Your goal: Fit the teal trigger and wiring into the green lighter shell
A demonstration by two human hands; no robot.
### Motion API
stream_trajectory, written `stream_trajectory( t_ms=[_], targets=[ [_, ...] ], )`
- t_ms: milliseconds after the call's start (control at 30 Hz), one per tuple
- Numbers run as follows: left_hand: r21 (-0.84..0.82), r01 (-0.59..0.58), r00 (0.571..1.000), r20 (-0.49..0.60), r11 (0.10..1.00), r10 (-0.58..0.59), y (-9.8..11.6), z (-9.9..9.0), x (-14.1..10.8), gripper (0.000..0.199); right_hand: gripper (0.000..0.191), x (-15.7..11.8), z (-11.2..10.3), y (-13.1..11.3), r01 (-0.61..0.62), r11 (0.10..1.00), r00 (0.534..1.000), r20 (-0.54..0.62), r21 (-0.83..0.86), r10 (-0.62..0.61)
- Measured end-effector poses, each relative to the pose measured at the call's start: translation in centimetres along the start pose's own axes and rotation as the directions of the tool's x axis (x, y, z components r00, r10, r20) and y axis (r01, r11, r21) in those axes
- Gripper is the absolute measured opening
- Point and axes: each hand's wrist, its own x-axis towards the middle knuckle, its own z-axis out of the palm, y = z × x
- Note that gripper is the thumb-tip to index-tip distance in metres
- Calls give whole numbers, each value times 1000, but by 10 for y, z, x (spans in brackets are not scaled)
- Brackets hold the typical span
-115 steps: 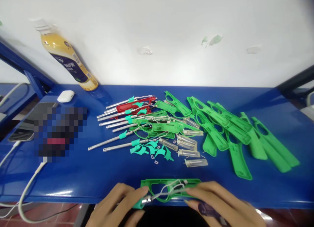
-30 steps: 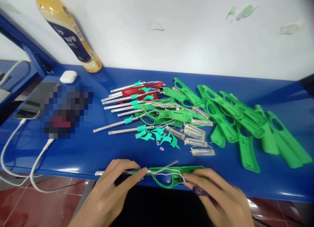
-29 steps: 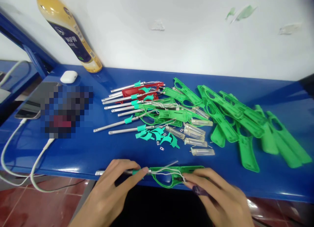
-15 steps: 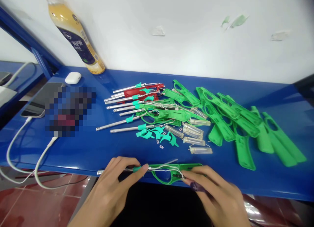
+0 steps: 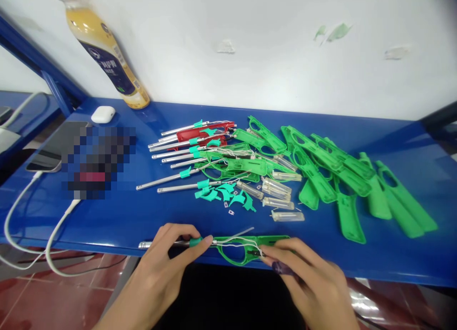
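Note:
At the table's front edge lies a green lighter handle shell (image 5: 228, 259), open side up. My left hand (image 5: 166, 268) pinches a silver lighter tube (image 5: 144, 245) at the shell's left end, by a teal piece (image 5: 196, 242) on it. Thin white wires (image 5: 243, 239) run from the tube across the shell's finger loop. Fingers of my right hand (image 5: 310, 277) close on the wires' far end and a small black part (image 5: 253, 253), at the shell's right half. Their tips partly hide what they grip. Something dark purple (image 5: 282, 267) shows at a right finger.
Behind my hands lie several tubes with teal pieces (image 5: 182, 185), loose teal triggers (image 5: 224, 192), clear fuel tanks (image 5: 288, 216) and green shells (image 5: 352, 220). Red shells (image 5: 193, 134) are farther back. A bottle (image 5: 107, 58), white case (image 5: 103, 114) and phone (image 5: 53, 149) with cables are left.
The whole view has shifted slightly, so everything sits a little farther left. Both hands keep the same hold on the lighter parts.

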Motion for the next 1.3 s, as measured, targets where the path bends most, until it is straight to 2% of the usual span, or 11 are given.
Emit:
stream_trajectory(
  t_ms=[133,267,400,533,700,867,1033,1167,1300],
  targets=[
    [19,19,1000,6,1000,-19,3,0,1,59,34,1,1,0,1,1000,1000,-4,-11,-1],
    [58,18,1000,-15,998,-17,13,-2,6,45,31,5,2,-4,10,1000,998,-62,-25,-12],
    [35,-21,997,-73,999,23,27,0,21,41,29,10,1,-9,16,999,995,-99,-33,-19],
    [-18,-41,997,-58,999,40,35,8,36,33,28,12,0,-10,8,1000,992,-123,-8,-9],
    [-17,-51,998,-22,999,50,36,12,45,28,26,7,2,-7,-26,999,997,-74,23,28],
    [71,-49,986,-154,996,60,32,10,66,26,26,-1,8,-2,-47,997,998,-49,62,50],
    [171,0,977,-211,985,37,30,19,92,5,26,-2,9,2,-29,999,1000,-12,31,29],
    [230,21,973,-229,973,33,29,27,99,13,28,0,6,3,26,1000,1000,4,0,-26],
    [226,16,967,-252,974,43,28,22,98,13,29,0,6,4,6,1000,1000,-1,-2,-6]
  ],
)
